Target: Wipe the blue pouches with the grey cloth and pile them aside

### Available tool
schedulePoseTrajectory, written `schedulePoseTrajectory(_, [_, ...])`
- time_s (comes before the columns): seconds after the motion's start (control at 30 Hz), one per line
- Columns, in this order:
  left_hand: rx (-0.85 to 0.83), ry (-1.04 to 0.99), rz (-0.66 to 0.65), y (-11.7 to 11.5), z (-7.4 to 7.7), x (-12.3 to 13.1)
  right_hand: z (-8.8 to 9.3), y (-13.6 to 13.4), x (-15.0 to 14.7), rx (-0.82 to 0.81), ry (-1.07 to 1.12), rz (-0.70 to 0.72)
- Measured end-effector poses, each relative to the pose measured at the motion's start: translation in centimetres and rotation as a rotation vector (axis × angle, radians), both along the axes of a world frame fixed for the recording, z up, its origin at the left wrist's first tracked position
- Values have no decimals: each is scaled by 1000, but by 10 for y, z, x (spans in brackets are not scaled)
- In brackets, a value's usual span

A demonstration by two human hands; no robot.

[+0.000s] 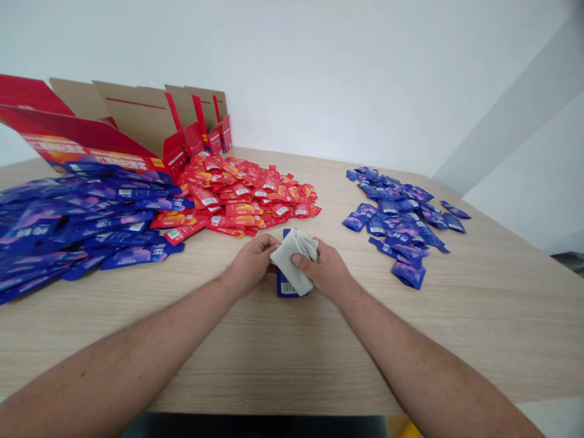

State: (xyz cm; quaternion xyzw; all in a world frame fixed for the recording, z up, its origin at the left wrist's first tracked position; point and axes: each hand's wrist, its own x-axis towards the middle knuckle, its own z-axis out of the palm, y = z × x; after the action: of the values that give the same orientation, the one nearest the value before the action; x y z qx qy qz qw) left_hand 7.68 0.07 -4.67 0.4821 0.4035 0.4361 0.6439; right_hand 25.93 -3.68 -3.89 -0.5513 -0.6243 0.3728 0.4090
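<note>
2 hands, left [249, 264], right [327, 271], pinch white cloth [292, 258] over blue sachet [286, 286]

plain white walls [319, 79], pale wood-grain table [456, 328], soft even light

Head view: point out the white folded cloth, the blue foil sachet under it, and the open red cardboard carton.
White folded cloth [292, 261], head view, middle of its upper fold.
Blue foil sachet [288, 288], head view, barcode end below the cloth.
Open red cardboard carton [137, 118], head view, tan inner flap.
</note>
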Motion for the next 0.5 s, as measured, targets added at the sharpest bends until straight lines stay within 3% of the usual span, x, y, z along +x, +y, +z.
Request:
schedulePoseTrajectory(0.1, [17,23,-11,-1,-1,-1,4,1,3,37,-103,-17])
schedulePoseTrajectory(0.23, [48,53,-49,-5,2,-1,15,0,8,192,-367,-185])
schedulePoseTrajectory(0.37, [-3,16,-55,-8,6,-1,22,-5,8,178,-480,-52])
schedulePoseTrajectory(0.5, [-19,-34,-81,-7,7,-1,22,-7,8,188,-517,-178])
